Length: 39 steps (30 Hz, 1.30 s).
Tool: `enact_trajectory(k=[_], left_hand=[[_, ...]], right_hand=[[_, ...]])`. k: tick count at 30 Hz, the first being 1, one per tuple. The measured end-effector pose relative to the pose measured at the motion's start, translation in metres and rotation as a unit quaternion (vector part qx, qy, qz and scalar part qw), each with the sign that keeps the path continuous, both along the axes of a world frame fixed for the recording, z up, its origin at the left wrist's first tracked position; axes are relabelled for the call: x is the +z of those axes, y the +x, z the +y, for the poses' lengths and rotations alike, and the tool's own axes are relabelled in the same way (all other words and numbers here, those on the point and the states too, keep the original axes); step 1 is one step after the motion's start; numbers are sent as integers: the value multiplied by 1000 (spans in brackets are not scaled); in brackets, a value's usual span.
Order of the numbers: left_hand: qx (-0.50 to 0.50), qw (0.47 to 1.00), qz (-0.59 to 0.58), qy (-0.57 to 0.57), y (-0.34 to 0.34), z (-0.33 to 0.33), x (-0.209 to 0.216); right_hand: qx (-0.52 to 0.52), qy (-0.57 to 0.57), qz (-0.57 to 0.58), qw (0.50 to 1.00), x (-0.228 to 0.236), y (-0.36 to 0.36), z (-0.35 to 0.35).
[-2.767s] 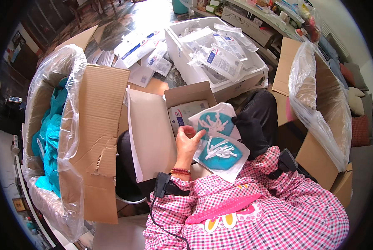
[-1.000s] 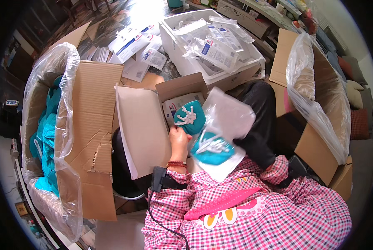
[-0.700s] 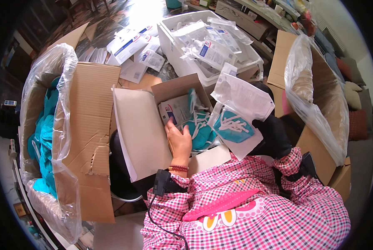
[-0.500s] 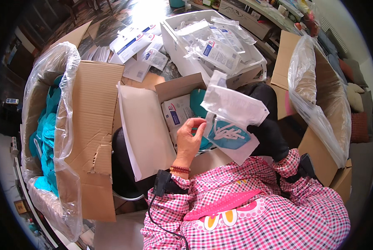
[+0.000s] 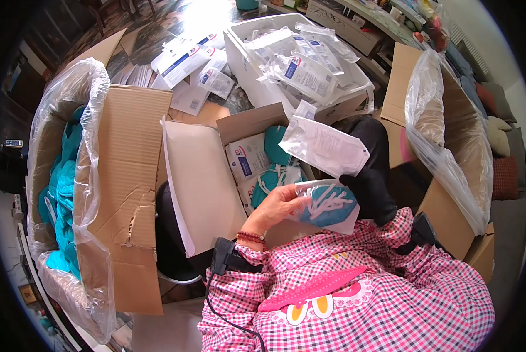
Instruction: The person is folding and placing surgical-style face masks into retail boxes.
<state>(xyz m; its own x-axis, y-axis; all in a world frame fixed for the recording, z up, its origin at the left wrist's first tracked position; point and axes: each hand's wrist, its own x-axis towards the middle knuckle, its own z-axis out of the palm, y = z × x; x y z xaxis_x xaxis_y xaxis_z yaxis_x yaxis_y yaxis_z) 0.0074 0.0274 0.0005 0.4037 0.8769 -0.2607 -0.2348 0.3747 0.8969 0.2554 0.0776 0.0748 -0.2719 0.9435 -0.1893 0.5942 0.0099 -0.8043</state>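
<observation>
Now sliding a teal mask point(image 5: 329, 206) into its clear pouch point(image 5: 326, 146), centre near the chest: left hand point(image 5: 276, 206) pinching the mask's edge, right hand point(image 5: 368, 186), black-gloved, gripping pouch and mask. Best kept flat, straps tucked. Left lined carton point(image 5: 60, 176) heaped with teal masks; far white bin point(image 5: 245, 58) full of sealed packets; open box point(image 5: 248, 158) holding more.

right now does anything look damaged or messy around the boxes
Yes. The big cardboard flap on the left box is torn and creased along its lower half. Flat white packets lie scattered on the dark floor beyond the boxes instead of in the white bin. The teal mask packet in hand looks intact.
</observation>
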Motion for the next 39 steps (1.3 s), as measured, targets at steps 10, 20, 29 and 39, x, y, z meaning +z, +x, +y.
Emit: enact_trajectory(k=[10, 20, 29, 39], left_hand=[[480, 877, 12, -23, -21, 11, -33], [457, 867, 183, 73, -18, 4, -36], [437, 617, 542, 367, -34, -3, 23], [500, 765, 362, 181, -21, 3, 23]], right_hand=[[-95, 226, 158, 956, 36, -7, 33], [-26, 219, -3, 975, 26, -10, 235], [67, 320, -26, 945, -32, -119, 185], [277, 426, -355, 785, -73, -117, 128]])
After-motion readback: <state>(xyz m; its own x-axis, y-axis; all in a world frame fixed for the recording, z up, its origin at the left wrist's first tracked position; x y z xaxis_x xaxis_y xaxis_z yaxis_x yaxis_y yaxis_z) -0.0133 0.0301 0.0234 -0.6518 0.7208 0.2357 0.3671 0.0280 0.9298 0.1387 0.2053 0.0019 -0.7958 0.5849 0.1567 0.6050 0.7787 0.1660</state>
